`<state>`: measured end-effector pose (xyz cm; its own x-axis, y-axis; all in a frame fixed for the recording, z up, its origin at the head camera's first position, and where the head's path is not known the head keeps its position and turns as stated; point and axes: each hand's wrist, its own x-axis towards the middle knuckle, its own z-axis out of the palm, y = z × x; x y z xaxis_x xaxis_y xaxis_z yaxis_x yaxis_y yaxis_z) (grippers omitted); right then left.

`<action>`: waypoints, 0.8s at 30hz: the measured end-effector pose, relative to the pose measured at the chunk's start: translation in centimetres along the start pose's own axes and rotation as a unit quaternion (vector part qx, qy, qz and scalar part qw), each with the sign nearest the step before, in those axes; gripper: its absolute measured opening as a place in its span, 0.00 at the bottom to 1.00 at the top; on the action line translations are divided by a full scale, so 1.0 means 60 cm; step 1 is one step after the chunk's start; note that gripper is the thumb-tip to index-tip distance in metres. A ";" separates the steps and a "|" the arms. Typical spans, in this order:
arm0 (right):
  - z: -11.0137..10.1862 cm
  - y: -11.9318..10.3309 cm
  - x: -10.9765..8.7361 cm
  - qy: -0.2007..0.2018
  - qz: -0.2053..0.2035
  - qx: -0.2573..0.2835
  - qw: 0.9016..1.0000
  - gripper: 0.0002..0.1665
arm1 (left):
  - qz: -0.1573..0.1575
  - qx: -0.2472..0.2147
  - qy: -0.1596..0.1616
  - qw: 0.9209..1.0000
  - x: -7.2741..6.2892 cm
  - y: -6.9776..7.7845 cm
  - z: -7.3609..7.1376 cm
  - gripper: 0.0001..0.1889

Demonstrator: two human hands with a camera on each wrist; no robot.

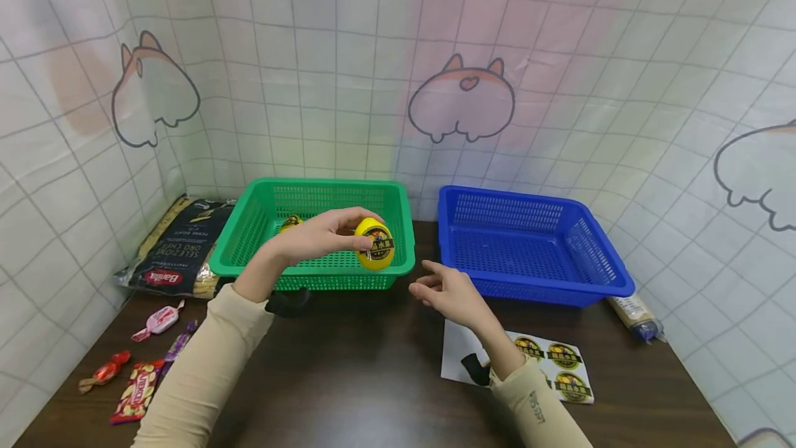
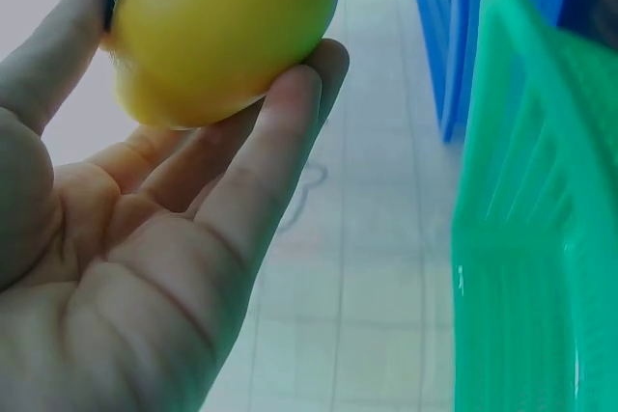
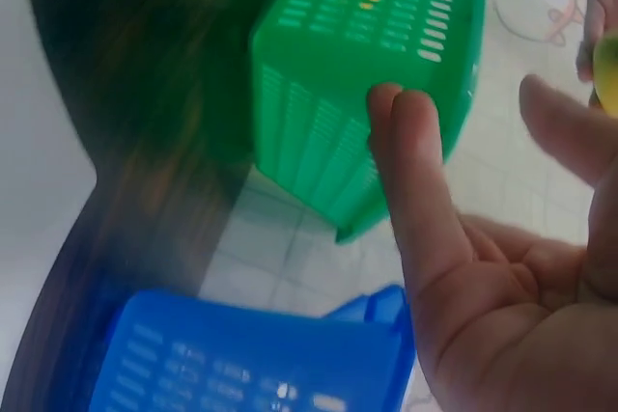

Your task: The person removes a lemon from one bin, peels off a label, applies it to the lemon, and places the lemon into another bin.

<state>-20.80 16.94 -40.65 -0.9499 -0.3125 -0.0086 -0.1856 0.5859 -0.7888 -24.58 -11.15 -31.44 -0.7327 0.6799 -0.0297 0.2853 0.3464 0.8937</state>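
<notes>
My left hand (image 1: 320,234) holds a yellow lemon (image 1: 374,258) between thumb and fingers, above the front right part of the green basket (image 1: 407,227). A round black-and-gold sticker (image 1: 378,244) faces up on the lemon. In the left wrist view the lemon (image 2: 222,31) rests against the fingertips, with the thumb at the sticker's edge. My right hand (image 1: 454,292) hangs between the two baskets with nothing in it, thumb and fingers spread apart. Another yellow item with a sticker (image 1: 291,222) lies in the green basket, partly hidden behind my left hand.
A blue basket (image 1: 510,247) stands at the right. Under my right forearm lies a white sheet of round stickers (image 1: 564,357). At the left are a Barilla pasta bag (image 1: 180,244) and several wrapped sweets (image 1: 163,320). A wrapped packet (image 1: 637,316) sits beside the blue basket.
</notes>
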 end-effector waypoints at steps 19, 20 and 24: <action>0.013 -0.015 0.051 0.020 0.038 0.139 0.989 0.39 | -0.028 0.053 0.048 0.997 0.042 0.001 -0.132 0.24; 0.014 -0.016 0.052 0.023 0.041 0.149 0.988 0.39 | -0.035 0.057 0.051 0.996 0.043 -0.003 -0.135 0.24; 0.024 -0.015 0.058 0.039 0.055 0.187 0.980 0.40 | -0.066 0.060 0.054 0.995 0.051 -0.020 -0.150 0.25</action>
<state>-23.60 14.27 -40.86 -0.9781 -0.1963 -0.0697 0.0092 0.2933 -0.9560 -32.75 -15.31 -28.56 -0.8285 0.5528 -0.0899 0.2485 0.5067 0.8255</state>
